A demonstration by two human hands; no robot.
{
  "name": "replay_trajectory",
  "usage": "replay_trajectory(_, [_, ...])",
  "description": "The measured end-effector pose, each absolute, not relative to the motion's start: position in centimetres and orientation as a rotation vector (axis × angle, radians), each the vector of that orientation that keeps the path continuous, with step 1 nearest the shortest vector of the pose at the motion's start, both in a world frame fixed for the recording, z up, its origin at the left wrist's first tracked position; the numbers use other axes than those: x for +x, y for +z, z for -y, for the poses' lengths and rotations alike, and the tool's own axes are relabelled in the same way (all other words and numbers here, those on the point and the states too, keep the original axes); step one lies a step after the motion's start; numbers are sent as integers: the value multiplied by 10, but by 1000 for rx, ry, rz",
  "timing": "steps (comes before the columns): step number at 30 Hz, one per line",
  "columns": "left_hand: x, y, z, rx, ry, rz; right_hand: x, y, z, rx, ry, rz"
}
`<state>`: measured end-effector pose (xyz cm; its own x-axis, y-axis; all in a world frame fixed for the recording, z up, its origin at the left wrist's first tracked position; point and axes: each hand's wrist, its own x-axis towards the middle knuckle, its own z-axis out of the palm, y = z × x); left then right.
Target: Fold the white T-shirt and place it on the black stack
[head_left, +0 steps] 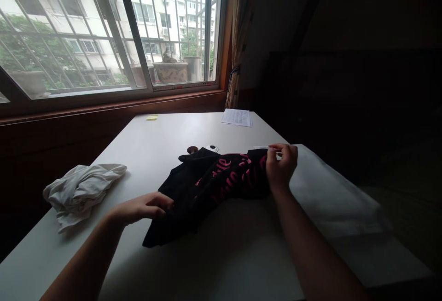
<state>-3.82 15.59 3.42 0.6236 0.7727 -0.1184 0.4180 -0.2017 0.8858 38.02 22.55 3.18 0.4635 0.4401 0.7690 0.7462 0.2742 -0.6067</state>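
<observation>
A black garment (193, 190) with pink lettering, which looks like a T-shirt, is bunched across the middle of the white table (145, 269). My left hand (141, 206) pinches its near left part between thumb and fingers. At the garment's far right end, my right hand (281, 165) grips the cloth with curled fingers. The right part appears lifted a little off the table, with a shadow below it. Folds hide much of the garment's shape.
A crumpled white cloth (81, 190) lies at the left. Beyond the garment are a brown round object (192, 150) and a white ring-shaped one (208, 147). A whitish sheet or bag (331, 190) covers the right side. Papers (236, 117) and a yellow pad (152, 117) lie near the window.
</observation>
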Motion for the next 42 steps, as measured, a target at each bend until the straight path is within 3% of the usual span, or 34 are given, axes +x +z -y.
replay_trajectory(3, [-10,34,-154,1704,125,-701,360,39,-211,-1136,-308,1450])
replay_trajectory(6, [11,24,-158,1920,435,-813,338,37,-203,-988,-114,1902])
replay_trajectory(9, [18,7,-164,2213,781,-1024,322,24,-204,-1146,78,2199])
replay_trajectory(13, [11,-11,-172,2399,671,-1193,319,7,-209,-1427,190,2353])
replay_trajectory(19, [2,-15,-177,2393,546,-1180,322,12,-205,-1519,174,2415])
replay_trajectory(28, [-4,17,-169,2270,844,-966,312,26,-196,-1254,-14,2146])
replay_trajectory(35, [2,22,-164,1843,576,-1046,301,28,-177,-839,34,1914])
replay_trajectory(42, [7,32,-150,1817,333,-853,288,27,-169,-675,78,1878])
